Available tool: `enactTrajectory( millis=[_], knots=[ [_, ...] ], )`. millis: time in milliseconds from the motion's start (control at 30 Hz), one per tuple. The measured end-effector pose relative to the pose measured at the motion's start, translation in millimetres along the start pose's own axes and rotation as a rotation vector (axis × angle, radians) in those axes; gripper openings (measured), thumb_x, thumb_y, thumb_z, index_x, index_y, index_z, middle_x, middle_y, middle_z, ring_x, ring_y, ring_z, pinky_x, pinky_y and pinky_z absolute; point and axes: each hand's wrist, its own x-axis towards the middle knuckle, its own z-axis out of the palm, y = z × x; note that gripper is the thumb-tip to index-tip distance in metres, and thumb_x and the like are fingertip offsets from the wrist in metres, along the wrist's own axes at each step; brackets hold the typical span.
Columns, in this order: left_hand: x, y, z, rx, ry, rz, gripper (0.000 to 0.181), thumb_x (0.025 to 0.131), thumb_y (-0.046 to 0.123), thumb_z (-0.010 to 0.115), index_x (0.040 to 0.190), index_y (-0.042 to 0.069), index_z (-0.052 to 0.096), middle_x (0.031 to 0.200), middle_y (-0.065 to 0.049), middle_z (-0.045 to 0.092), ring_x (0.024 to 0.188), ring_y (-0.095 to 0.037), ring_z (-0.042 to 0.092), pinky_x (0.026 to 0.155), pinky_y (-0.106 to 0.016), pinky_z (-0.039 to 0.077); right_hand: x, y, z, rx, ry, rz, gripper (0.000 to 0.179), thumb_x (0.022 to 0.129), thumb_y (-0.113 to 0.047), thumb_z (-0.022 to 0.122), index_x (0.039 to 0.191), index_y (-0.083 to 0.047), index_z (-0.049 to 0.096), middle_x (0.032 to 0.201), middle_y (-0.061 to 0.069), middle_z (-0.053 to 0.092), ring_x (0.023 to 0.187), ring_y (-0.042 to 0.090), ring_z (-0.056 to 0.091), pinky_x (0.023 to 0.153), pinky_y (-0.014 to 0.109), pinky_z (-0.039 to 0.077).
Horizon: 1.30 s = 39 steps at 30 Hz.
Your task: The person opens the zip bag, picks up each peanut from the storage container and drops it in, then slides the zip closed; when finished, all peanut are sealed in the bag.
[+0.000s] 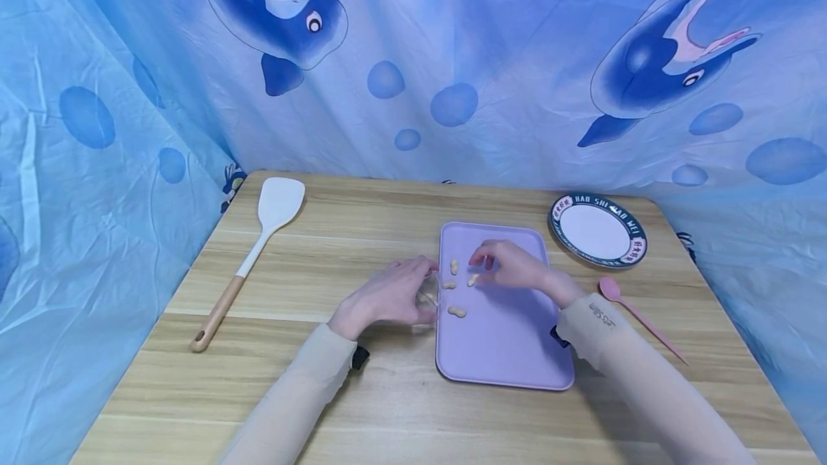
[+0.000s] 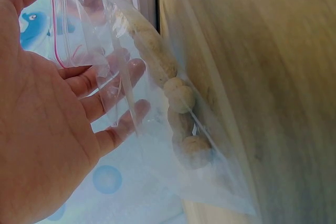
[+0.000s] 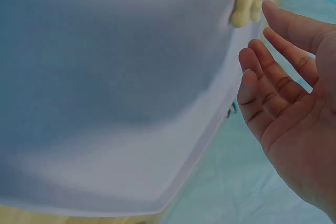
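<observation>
A clear zip bag point(image 2: 118, 40) with several peanuts point(image 2: 181, 98) inside hangs at my left hand point(image 1: 397, 293), whose thumb and fingers hold it near its zip edge. The bag stands against the left side of the lilac tray point(image 1: 504, 350); in the head view the hand hides much of it. Several unshelled peanuts point(image 1: 456, 312) lie on the tray's left half. Over the tray is my right hand point(image 1: 513, 265), fingers loosely bent and with nothing visible between them. One peanut point(image 1: 473, 280) lies just below its fingertips; in the right wrist view, peanuts point(image 3: 241, 9) lie beside the thumb tip.
A white spatula point(image 1: 281, 199) with a wooden handle lies at the left of the wooden table point(image 1: 362, 415). A plate point(image 1: 594, 232) with a dark patterned rim sits at the back right. Beside my right sleeve lies a pink spoon point(image 1: 609, 288). A blue dolphin curtain point(image 1: 413, 41) hangs behind.
</observation>
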Motion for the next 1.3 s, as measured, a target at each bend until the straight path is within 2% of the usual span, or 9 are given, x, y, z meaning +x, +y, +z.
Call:
enactTrajectory(
  millis=[233,567,800,1100,1300],
  knots=[
    [0.3,-0.7,1.8,0.003,0.004,0.003,0.085,0.075,0.051,0.081,0.143,0.012,0.047,0.134,0.001,0.056,0.123,-0.016,0.052,0.108,-0.042,0.038,-1.4,11,6,0.007,-0.039,-0.002,0.022,0.08,0.001,0.079,0.101,0.0,0.072,0.095,0.009,0.068,0.086,0.025,0.063,0.079,0.04,0.054],
    [0.6,-0.2,1.5,0.013,0.005,0.003,0.085,0.075,0.05,0.08,0.143,0.011,0.046,0.135,0.0,0.056,0.125,-0.017,0.052,0.109,-0.043,0.037,2.3,13,13,-0.02,-0.039,0.001,0.014,0.081,0.002,0.077,0.093,-0.003,0.071,0.084,0.002,0.064,0.078,0.014,0.058,0.071,0.028,0.05],
    [0.4,-0.5,1.4,0.011,0.001,0.003,0.085,0.074,0.05,0.081,0.142,0.012,0.047,0.134,0.001,0.056,0.124,-0.016,0.052,0.108,-0.042,0.038,2.4,16,15,-0.026,-0.031,0.022,0.012,0.082,0.002,0.077,0.089,-0.006,0.071,0.082,-0.001,0.064,0.076,0.012,0.057,0.069,0.027,0.05],
    [1.3,-1.1,2.1,0.009,-0.004,0.003,0.086,0.075,0.051,0.081,0.143,0.012,0.046,0.136,0.0,0.056,0.125,-0.017,0.051,0.109,-0.043,0.036,0.2,8,11,-0.021,-0.006,0.052,0.008,0.084,-0.003,0.076,0.091,-0.005,0.073,0.082,-0.003,0.066,0.076,0.011,0.058,0.07,0.028,0.052],
    [0.5,-0.9,1.9,0.01,-0.001,0.0,0.088,0.074,0.052,0.081,0.143,0.012,0.046,0.136,0.001,0.055,0.125,-0.016,0.051,0.109,-0.042,0.037,-1.1,2,6,-0.019,0.012,0.039,0.008,0.084,-0.003,0.076,0.091,-0.005,0.074,0.082,-0.003,0.067,0.076,0.011,0.059,0.07,0.029,0.052]
  ],
)
